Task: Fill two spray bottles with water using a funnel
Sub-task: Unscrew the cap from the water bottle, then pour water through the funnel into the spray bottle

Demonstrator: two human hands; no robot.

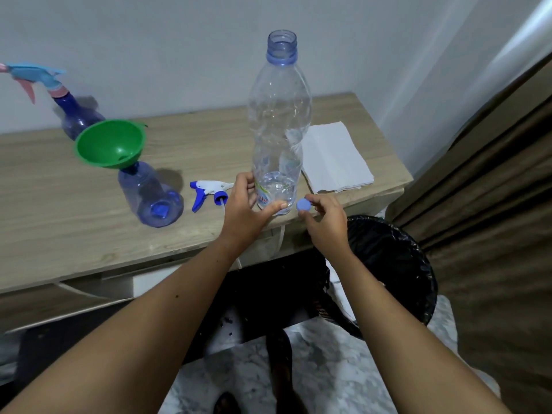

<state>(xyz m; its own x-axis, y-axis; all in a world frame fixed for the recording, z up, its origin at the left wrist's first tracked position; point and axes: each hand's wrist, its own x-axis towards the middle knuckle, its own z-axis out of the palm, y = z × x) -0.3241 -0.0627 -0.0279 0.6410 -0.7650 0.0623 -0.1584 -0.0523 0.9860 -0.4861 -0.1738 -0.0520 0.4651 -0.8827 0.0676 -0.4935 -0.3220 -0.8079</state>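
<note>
A tall clear water bottle (279, 121) stands uncapped near the table's front edge, with a little water at its bottom. My left hand (248, 204) grips its base. My right hand (324, 218) pinches the bottle's blue cap (303, 204) just right of it. A green funnel (110, 143) sits in the neck of a blue spray bottle (150, 198). That bottle's white and blue spray head (209, 192) lies on the table beside it. A second blue spray bottle (77, 115), with its blue and pink spray head on, stands at the back left.
The wooden table (74, 210) stands against a white wall. A folded white paper towel (333, 158) lies at its right end. A black bin (394, 264) sits on the floor right of the table, next to a brown curtain (493, 204).
</note>
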